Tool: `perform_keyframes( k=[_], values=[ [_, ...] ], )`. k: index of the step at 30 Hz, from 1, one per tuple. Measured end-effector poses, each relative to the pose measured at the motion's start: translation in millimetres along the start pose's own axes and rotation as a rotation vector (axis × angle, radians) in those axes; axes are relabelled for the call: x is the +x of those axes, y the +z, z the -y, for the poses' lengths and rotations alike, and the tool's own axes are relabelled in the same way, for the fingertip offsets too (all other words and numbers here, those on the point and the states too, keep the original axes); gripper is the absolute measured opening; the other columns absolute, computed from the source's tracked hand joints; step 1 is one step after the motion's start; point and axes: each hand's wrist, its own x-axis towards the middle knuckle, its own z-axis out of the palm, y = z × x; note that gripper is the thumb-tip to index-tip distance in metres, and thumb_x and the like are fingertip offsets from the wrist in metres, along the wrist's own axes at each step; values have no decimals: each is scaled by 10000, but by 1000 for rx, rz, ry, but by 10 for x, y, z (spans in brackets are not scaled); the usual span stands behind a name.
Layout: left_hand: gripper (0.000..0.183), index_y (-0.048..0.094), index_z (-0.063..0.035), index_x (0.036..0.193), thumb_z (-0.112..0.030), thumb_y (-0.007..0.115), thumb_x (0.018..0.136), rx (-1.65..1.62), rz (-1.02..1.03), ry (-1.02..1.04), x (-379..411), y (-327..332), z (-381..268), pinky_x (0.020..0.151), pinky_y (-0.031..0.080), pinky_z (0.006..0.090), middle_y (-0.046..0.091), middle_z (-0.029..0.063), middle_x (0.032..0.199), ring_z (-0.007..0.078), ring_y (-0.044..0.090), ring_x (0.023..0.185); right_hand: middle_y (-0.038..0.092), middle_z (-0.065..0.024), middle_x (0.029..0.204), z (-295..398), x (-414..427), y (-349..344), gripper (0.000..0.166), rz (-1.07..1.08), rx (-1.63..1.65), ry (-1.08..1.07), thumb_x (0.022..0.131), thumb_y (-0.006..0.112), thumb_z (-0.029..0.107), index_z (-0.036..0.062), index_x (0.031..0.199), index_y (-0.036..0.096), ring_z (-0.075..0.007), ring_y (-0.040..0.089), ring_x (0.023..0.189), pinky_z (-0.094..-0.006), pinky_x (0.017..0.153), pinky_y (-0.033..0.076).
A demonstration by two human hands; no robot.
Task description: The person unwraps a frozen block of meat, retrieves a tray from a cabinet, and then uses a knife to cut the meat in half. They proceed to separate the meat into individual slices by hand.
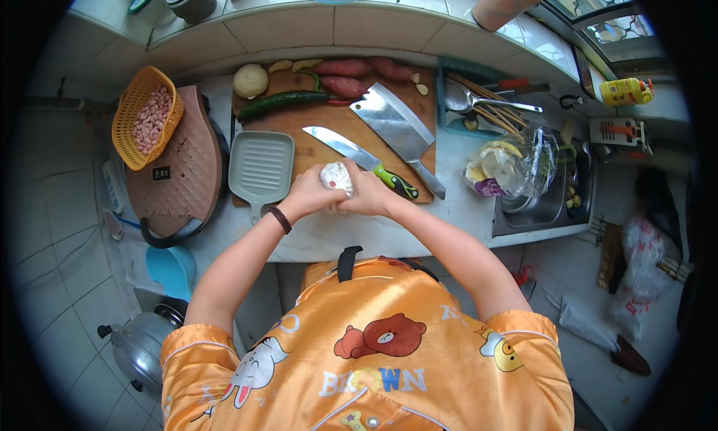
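My left hand [309, 192] and my right hand [369, 191] close together around a crumpled white wad [336, 178] with a small red mark. Whether it is cloth or plastic I cannot tell. They are above the front edge of a wooden cutting board [314, 159]. Beside my right hand lies a knife [345, 147] with a green and black handle, blade pointing to the far left. A metal cleaver [395, 122] rests beyond it. Left of my left hand sits a grey-green ridged pan-shaped tray [261, 166], overlapping the board.
Behind the knives lie a cucumber [283, 104], red sweet potatoes [343, 68], a pale round vegetable [251, 81] and garlic cloves [422, 88]. An orange basket [119, 129] of peanuts rests on a brown appliance lid [179, 192]. A plastic bag [538, 156] overhangs the sink [580, 198] at right.
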Motion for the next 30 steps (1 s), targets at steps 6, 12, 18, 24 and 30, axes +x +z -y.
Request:
perform_keyframes(
  k=[6,12,18,24,30],
  values=[
    [707,632,12,1121,-426,749,578,62,-97,15,-72,46,-84,821,544,396,708,206,946,336,696,895,669,-268,936,-59,-11,0,825,-101,-15,-130,632,783,316,-16,1287,405,-425,661,891,-442,792,523],
    [737,633,33,1150,-413,746,575,52,-105,46,-53,64,-49,801,552,393,711,211,928,333,703,862,669,-245,891,-69,-27,-38,771,-95,56,-169,637,767,307,19,1274,443,-425,654,843,-447,749,515],
    [831,570,67,1270,-383,754,596,-48,-85,134,-15,34,90,819,549,361,709,225,952,293,712,888,669,-277,882,-34,-5,-91,929,-61,72,-140,626,757,415,-79,1332,409,-425,663,821,-452,743,530],
    [834,557,51,1297,-370,751,603,-83,-74,125,-26,22,97,844,542,356,709,217,974,286,708,922,569,-281,1236,-50,-79,-142,891,74,77,-33,720,748,335,-7,1434,340,-407,575,1138,-434,942,457],
    [807,567,15,1300,-342,750,600,-197,-206,120,-102,177,208,880,531,349,711,188,1016,276,700,962,480,-247,1296,-399,-304,-295,759,-266,-381,-109,804,734,249,-30,1400,358,-380,454,1198,-454,1011,376]
  ],
)
